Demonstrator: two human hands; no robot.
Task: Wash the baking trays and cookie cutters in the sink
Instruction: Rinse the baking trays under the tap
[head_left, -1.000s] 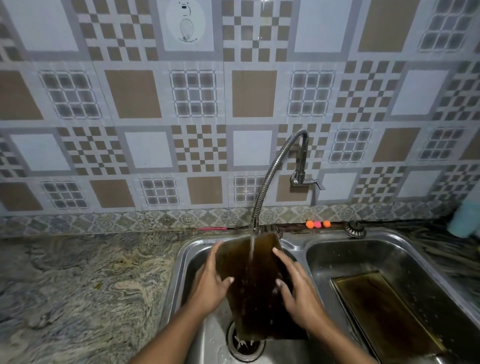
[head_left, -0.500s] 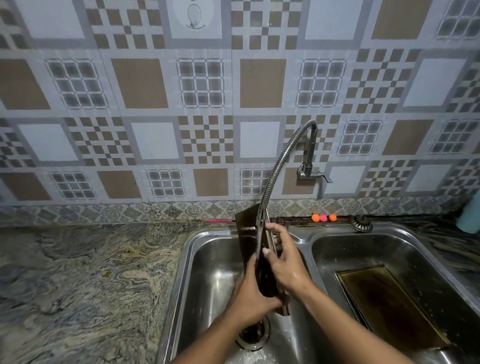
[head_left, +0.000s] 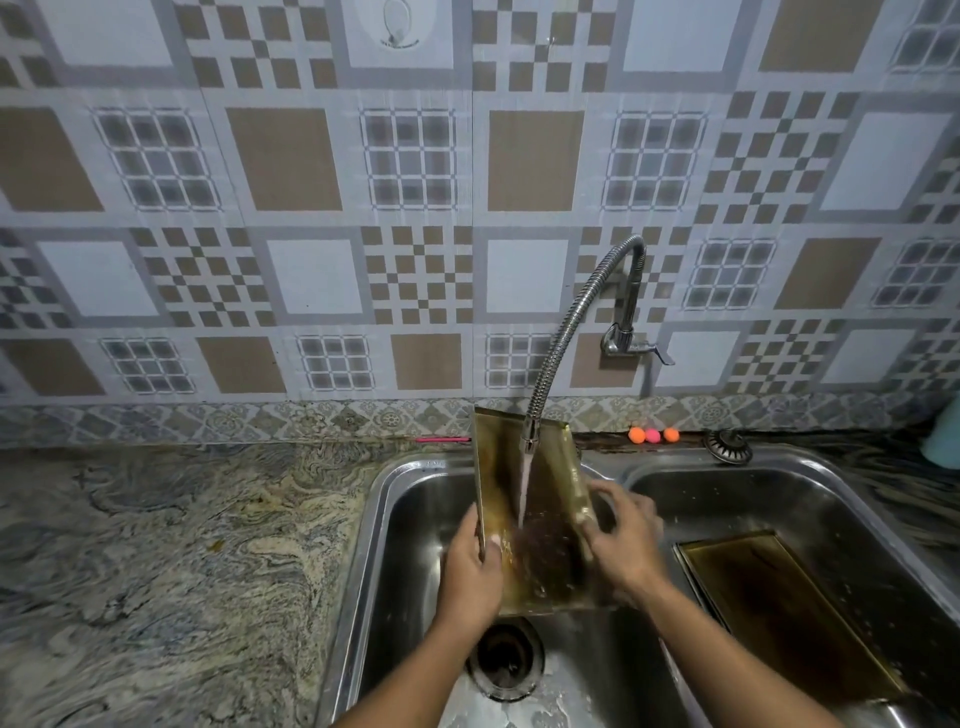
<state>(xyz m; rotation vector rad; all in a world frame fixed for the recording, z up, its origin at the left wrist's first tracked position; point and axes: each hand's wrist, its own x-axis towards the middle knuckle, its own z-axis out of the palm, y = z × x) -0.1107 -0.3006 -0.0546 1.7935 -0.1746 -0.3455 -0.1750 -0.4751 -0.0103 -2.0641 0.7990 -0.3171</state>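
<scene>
A dark, gold-rimmed baking tray (head_left: 524, 467) stands tilted on end in the left sink basin (head_left: 405, 519), its inner face toward me. Water from the flexible tap (head_left: 566, 332) runs down onto that face. My left hand (head_left: 470, 566) grips the tray's left edge, thumb on the inside. My right hand (head_left: 623, 530) holds the tray's right edge. A second dark baking tray (head_left: 779, 613) lies flat in the right basin (head_left: 810, 499). No cookie cutters show.
The open drain (head_left: 506, 657) sits below the held tray. A marbled stone counter (head_left: 171, 561) stretches to the left. Small orange and pink balls (head_left: 652, 435), a sink stopper (head_left: 729, 446) and a pink stick (head_left: 441, 439) lie along the tiled wall. A teal object (head_left: 943, 436) stands far right.
The tray has been turned from edge-on to face me, inner side under the stream. My hands moved apart from the middle to grip its left and right edges.
</scene>
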